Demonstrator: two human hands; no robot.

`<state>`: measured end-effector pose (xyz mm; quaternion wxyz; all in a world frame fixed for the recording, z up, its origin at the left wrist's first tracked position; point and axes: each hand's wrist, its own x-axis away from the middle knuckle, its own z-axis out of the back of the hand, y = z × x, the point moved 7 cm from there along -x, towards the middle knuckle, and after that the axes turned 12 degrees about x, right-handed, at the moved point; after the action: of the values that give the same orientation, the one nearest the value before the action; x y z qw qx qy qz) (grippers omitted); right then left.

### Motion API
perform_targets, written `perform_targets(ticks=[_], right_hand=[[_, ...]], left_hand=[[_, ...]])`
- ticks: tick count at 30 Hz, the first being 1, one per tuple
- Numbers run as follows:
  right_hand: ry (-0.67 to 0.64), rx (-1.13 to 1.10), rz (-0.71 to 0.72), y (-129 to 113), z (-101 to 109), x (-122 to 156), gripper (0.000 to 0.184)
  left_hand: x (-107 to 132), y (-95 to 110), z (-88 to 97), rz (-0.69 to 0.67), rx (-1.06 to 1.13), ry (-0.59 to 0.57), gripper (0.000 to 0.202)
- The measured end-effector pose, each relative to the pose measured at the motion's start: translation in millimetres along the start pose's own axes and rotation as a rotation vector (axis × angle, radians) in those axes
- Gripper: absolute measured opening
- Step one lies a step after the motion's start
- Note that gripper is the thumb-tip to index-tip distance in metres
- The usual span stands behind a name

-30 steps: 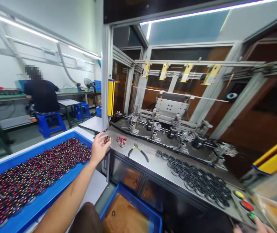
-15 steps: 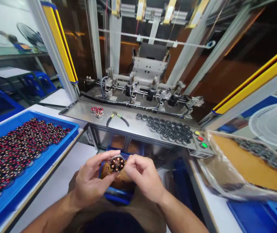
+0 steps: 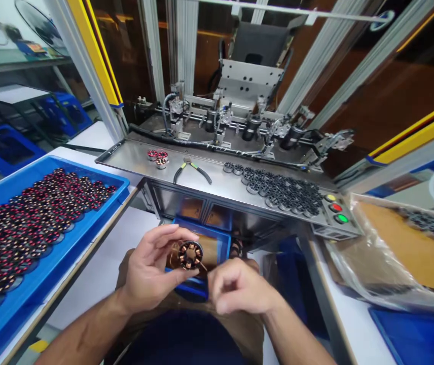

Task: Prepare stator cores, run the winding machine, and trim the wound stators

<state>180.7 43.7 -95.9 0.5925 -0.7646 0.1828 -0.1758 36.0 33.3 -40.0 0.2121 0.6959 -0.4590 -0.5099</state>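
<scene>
A round black motor stator with copper windings is gripped at its edge between the thumb and fingers of my left hand, its open face turned up toward me. Beside its lower right edge, my right hand is closed, thumb against the curled fingers. A thin copper-coloured wire end runs from the stator to those fingers and seems pinched there; the fingertips are partly hidden. Below the hands stands a blue bin with brown material in it.
A blue tray full of wound stators lies left. On the metal ledge are a few red-wired stators, pliers, bare black stators and a button box. Winding machinery stands behind; a plastic-lined box is right.
My view has tilted down. The right hand has drawn slightly away from the stator, down and right, and a wire end now shows between them. My left hand keeps its hold.
</scene>
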Motion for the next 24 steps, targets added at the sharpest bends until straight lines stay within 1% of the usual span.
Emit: perform_targets(ticks=[1, 2, 4, 6, 8, 10, 12, 15, 19, 22, 23, 24], right_hand=[[0.119, -0.051, -0.032, 10, 1, -2, 0.026], [0.207, -0.094, -0.043, 19, -3, -5, 0.032], [0.290, -0.159, -0.039, 29, -17, -11, 0.037], [0.366, -0.234, -0.041, 33, -25, -13, 0.035], [0.408, -0.286, -0.044, 33, -27, -10, 0.030], [0.402, -0.278, -0.035, 29, -26, -5, 0.028], [0.390, -0.217, -0.008, 23, -23, 1, 0.026], [0.376, -0.069, 0.064, 11, -22, 7, 0.020], [0.360, 0.141, 0.190, -3, -28, 11, 0.013], [0.336, 0.206, 0.199, -3, -27, 13, 0.013], [0.339, 0.191, 0.197, -3, -22, 14, 0.016], [0.353, 0.158, 0.200, -3, -16, 16, 0.024]], left_hand=[[0, 1, -1.8, -0.032, -0.022, -0.017, 0.078], [0, 1, -4.0, -0.059, -0.047, -0.034, 0.079], [0, -2, -8.6, -0.084, -0.094, -0.065, 0.079], [0, -6, -11.2, -0.069, -0.126, -0.075, 0.079], [0, -9, -11.6, -0.037, -0.145, -0.072, 0.079], [-1, -9, -10.3, -0.006, -0.156, -0.060, 0.079], [-3, -10, -8.9, 0.033, -0.151, -0.053, 0.079], [-4, -16, -7.4, 0.132, -0.108, -0.041, 0.078], [-3, -26, -7.8, 0.272, -0.012, -0.015, 0.071], [-2, -28, -11.2, 0.315, 0.043, -0.034, 0.068], [-1, -28, -12.5, 0.322, 0.057, -0.049, 0.067], [1, -28, -13.8, 0.326, 0.068, -0.068, 0.066]])
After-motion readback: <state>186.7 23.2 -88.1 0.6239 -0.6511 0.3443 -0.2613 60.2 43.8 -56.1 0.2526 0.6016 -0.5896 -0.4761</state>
